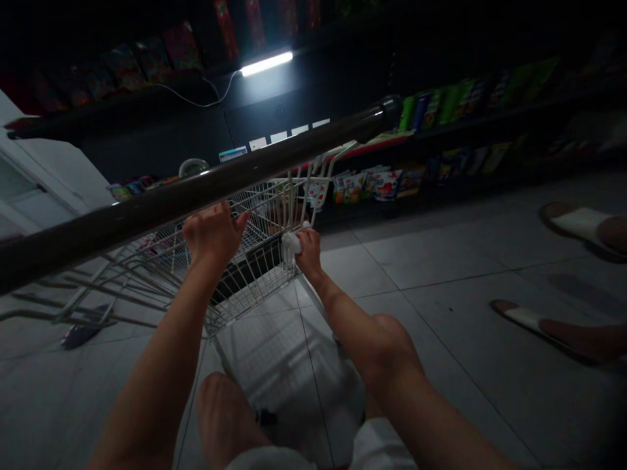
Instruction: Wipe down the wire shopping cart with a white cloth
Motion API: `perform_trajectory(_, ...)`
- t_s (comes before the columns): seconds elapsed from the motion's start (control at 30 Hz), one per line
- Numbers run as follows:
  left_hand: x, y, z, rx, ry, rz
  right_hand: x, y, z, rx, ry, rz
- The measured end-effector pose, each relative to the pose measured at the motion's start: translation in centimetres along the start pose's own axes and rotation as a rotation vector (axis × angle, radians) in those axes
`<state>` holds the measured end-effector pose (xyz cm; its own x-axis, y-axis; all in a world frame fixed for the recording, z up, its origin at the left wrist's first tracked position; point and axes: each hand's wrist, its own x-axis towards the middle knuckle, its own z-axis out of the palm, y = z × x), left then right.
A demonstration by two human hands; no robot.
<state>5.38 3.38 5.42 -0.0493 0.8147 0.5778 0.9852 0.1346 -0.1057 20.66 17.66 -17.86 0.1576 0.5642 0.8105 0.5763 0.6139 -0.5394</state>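
A white wire shopping cart (255,261) stands in front of me, its dark handle bar (196,189) crossing the view close to the camera. My left hand (213,235) is curled over the wire of the cart's basket just below the bar. Pressed against the cart's right corner is a small white cloth or wipe (292,243), pinched in my right hand (308,251). Both my knees show at the bottom of the view, low to the tiled floor.
Dark shop shelves (441,124) with packaged goods run along the back, lit by one tube lamp (267,63). A white cabinet (44,176) stands at the left. Another person's two feet in white sandals (582,225) are on the floor at the right.
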Motion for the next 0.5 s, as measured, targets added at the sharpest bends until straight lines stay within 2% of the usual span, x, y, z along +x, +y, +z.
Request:
perform_trajectory(0.07,0.0,0.0,0.1,-0.008,-0.003,-0.002,-2.1,0.8,0.5,0.020,-0.099,0.075)
perform_trajectory(0.17,0.0,0.1,0.4,-0.017,0.013,-0.003,-2.6,0.4,0.3,0.045,-0.126,0.123)
perform_trajectory(0.27,0.0,0.2,0.7,-0.015,0.020,-0.005,-1.3,-1.5,0.5,0.081,-0.009,0.108)
perform_trajectory(0.37,0.0,0.2,0.8,-0.017,0.009,-0.006,-1.3,-3.2,1.9,0.136,0.119,0.065)
perform_trajectory(0.43,0.0,0.3,0.9,-0.026,0.001,-0.008,-3.1,-3.5,3.3,0.117,0.071,0.127)
perform_trajectory(0.5,0.1,0.2,1.0,-0.029,-0.001,-0.009,-5.9,-2.9,4.6,0.082,-0.027,0.251)
